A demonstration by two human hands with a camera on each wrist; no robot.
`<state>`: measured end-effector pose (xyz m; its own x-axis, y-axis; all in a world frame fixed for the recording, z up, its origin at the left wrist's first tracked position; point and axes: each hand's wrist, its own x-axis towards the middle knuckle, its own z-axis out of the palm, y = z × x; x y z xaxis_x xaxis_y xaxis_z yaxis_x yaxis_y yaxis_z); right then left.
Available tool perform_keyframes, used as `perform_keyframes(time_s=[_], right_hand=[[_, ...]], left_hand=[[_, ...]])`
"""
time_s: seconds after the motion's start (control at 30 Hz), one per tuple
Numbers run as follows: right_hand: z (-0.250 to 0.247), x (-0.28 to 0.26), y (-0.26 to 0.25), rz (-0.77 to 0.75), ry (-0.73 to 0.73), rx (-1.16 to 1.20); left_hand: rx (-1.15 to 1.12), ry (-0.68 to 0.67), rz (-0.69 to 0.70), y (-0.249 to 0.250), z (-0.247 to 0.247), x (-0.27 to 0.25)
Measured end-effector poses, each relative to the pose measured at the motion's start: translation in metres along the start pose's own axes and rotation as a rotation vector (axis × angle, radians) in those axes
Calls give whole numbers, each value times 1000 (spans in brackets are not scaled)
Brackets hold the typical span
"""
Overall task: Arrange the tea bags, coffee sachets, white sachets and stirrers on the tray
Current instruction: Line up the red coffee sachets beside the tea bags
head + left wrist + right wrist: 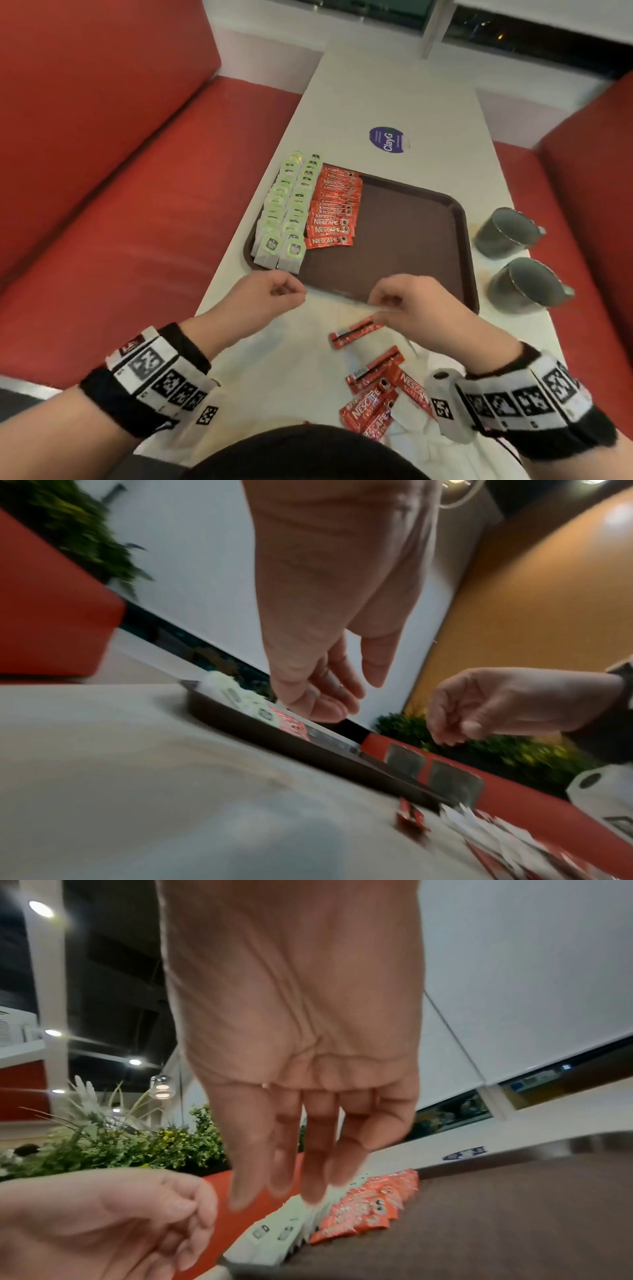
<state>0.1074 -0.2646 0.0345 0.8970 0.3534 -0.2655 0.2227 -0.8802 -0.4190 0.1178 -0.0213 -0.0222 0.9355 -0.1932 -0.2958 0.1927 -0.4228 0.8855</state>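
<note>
A brown tray (411, 240) lies on the white table. Two rows of green-tagged tea bags (284, 212) stand along its left side, with a row of red coffee sachets (334, 209) beside them. My left hand (287, 294) hovers at the tray's near left corner, fingers loosely curled and holding nothing. My right hand (383, 305) hangs over the tray's near edge with its fingers (291, 1185) pointing down, nothing in them. Two loose coffee sachets (356, 332) lie just under it. More red sachets (380, 401) lie nearer me, on top of white sachets (411, 421). I see no stirrers.
Two grey mugs (503, 236) (527, 291) stand on the table right of the tray. A round blue sticker (388, 139) is on the table beyond it. Red benches (137, 205) flank the table on both sides. The right half of the tray is bare.
</note>
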Motion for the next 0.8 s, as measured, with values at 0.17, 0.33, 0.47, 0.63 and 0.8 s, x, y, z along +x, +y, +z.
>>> perform_keyframes(time_s=[0.17, 0.33, 0.47, 0.63, 0.8], right_hand=[[33, -53, 15, 101, -222, -186], [59, -64, 6, -42, -178, -397], [75, -55, 1, -95, -132, -496], [80, -43, 1, -128, -128, -512], [81, -39, 4, -171, -134, -513]], left_hand=[[454, -208, 174, 19, 59, 17], [867, -282, 252, 24, 97, 28], [902, -252, 229, 21, 101, 27], [931, -258, 125, 11, 77, 17], [661, -205, -46, -6, 44, -11]])
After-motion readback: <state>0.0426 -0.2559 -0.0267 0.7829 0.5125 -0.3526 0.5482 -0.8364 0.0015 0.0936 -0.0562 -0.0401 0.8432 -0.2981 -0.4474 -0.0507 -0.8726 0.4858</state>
